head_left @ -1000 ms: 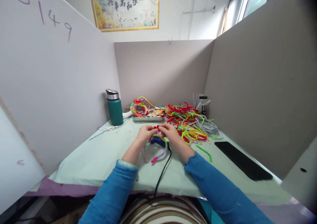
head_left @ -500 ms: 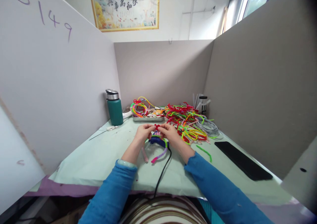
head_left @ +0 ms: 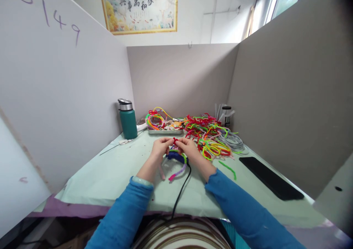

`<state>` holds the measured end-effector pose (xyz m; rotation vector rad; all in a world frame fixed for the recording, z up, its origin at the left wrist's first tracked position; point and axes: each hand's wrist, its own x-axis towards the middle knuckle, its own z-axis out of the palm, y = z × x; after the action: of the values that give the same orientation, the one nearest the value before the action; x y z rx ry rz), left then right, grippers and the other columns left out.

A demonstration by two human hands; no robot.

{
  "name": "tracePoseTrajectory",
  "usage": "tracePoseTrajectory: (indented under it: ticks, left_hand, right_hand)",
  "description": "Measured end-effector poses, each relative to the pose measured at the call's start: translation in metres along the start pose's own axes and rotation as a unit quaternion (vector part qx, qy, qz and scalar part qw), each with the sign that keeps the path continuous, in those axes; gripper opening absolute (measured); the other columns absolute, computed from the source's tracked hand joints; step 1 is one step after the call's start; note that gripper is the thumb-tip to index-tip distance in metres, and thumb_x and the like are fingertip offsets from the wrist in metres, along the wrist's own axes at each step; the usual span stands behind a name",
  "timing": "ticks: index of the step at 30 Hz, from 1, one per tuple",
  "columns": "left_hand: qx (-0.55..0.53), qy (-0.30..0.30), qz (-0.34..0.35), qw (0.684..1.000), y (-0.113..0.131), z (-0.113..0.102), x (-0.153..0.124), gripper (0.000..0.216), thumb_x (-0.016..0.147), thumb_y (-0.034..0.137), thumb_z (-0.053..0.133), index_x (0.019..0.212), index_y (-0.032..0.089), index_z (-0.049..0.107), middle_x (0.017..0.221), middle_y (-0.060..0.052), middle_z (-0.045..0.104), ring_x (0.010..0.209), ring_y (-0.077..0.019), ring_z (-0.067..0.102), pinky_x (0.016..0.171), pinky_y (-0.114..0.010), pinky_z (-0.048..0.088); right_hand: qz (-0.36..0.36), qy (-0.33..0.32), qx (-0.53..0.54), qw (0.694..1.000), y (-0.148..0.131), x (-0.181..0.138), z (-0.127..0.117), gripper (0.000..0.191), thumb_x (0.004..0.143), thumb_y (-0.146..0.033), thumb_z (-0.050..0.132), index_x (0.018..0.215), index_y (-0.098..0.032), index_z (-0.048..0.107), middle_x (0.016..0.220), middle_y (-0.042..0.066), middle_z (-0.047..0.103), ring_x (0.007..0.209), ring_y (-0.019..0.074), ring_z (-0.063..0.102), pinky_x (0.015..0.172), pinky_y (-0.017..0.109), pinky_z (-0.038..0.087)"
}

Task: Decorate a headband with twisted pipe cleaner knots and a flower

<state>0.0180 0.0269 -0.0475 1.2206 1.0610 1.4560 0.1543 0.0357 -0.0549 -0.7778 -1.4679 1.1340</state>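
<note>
My left hand and my right hand meet over the middle of the table, fingers pinched together on a small red pipe cleaner between them. Just below the hands lies a dark blue piece with green, pink and purple pipe cleaners curling out of it. A black cable runs from it towards me. Both forearms wear blue sleeves.
A heap of coloured pipe cleaners lies behind my right hand, a metal tray with more behind the left. A green flask stands back left. A black flat slab lies right. Grey partition walls enclose the table.
The hands have stayed in place; the fingers have shifted slightly on the red pipe cleaner. Nothing else has moved.
</note>
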Motion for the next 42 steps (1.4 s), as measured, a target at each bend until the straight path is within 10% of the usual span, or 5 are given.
tracePoseTrajectory:
  ticks: [29,42]
  left_hand:
    - [0.12,-0.021,0.062,0.991,-0.005,-0.001,0.005,0.02,0.067,0.032,0.065,0.074,0.014,0.061,0.052,0.003,0.057,0.034,-0.0076,0.043,0.036,-0.021,0.032]
    - [0.458,0.035,0.242,0.855,-0.006,0.001,-0.004,0.018,0.078,0.026,0.055,0.085,0.019,0.07,0.081,-0.003,0.07,0.063,-0.0123,0.057,0.063,-0.023,0.039]
  right_hand:
    - [0.028,-0.016,0.03,0.999,0.004,0.006,-0.007,0.017,0.064,-0.03,0.064,0.06,-0.015,0.057,0.052,-0.003,0.055,0.04,0.0063,0.043,0.041,0.021,0.032]
    - [0.031,0.004,0.018,0.999,0.004,0.005,-0.005,0.015,0.063,-0.027,0.063,0.057,-0.015,0.057,0.047,-0.004,0.052,0.039,0.0067,0.041,0.04,0.02,0.031]
